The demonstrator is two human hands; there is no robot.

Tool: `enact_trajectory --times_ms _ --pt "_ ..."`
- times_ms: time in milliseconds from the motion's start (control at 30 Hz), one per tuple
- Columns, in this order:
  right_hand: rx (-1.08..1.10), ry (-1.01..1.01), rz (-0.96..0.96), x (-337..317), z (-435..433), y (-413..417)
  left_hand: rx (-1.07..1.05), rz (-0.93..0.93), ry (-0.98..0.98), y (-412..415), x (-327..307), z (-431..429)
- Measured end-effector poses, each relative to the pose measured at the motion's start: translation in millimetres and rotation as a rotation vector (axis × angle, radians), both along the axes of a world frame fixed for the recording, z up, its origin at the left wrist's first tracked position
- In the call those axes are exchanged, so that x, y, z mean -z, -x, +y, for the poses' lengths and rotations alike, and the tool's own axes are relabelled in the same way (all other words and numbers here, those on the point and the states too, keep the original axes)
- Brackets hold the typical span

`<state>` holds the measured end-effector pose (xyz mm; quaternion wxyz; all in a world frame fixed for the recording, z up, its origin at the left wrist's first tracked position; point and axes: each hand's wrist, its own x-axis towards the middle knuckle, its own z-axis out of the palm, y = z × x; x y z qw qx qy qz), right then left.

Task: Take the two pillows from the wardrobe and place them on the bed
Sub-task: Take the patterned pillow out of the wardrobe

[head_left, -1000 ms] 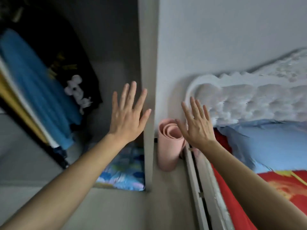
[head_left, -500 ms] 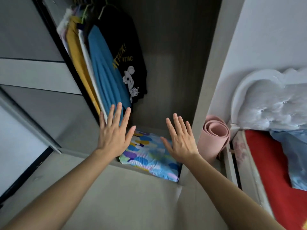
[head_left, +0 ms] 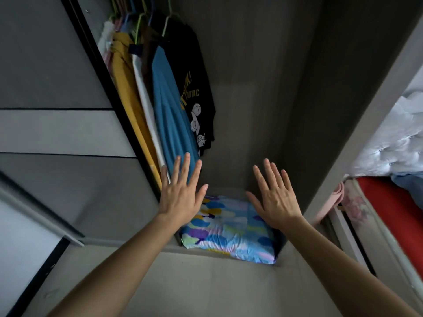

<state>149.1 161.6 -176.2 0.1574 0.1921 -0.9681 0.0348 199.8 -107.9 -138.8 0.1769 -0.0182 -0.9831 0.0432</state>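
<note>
A pillow [head_left: 229, 232] with a blue, purple and yellow patchy cover lies flat on the floor of the open wardrobe [head_left: 263, 99]. Whether another pillow lies under it I cannot tell. My left hand [head_left: 180, 197] is held out with fingers spread, above the pillow's left end, holding nothing. My right hand [head_left: 274, 200] is likewise spread and bare, above the pillow's right part. The bed [head_left: 393, 213], with a red sheet and a white tufted headboard, shows at the right edge.
Shirts hang on the left inside the wardrobe: yellow, white, a blue one [head_left: 169, 120] and a black printed one [head_left: 194, 88]. The sliding door [head_left: 55, 110] stands at the left. A rolled pink mat [head_left: 332, 202] leans between wardrobe side and bed.
The view has swung left from the bed and wardrobe side to the wardrobe's inside. Both hands, still spread, now hover over the pillow.
</note>
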Motion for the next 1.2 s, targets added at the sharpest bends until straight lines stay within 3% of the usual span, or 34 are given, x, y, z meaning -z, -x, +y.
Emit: enact_trajectory --times_ms 267,767,900,1200 --pt "0.088 0.099 -0.022 67.2 3.3 54.2 0.065 -0.126 -0.036 80.9 66.0 9.5" --pt "0.123 0.105 -0.476 248.9 -17.7 134.7 0.097 -0.421 -0.037 185.6 243.7 -0.8" --pt "0.124 0.071 -0.515 306.5 -24.4 147.6 0.091 -0.497 -0.072 209.2 315.7 -9.0" --pt "0.195 0.035 -0.712 557.7 -61.2 152.1 0.039 -0.718 -0.108 198.2 583.6 -21.8"
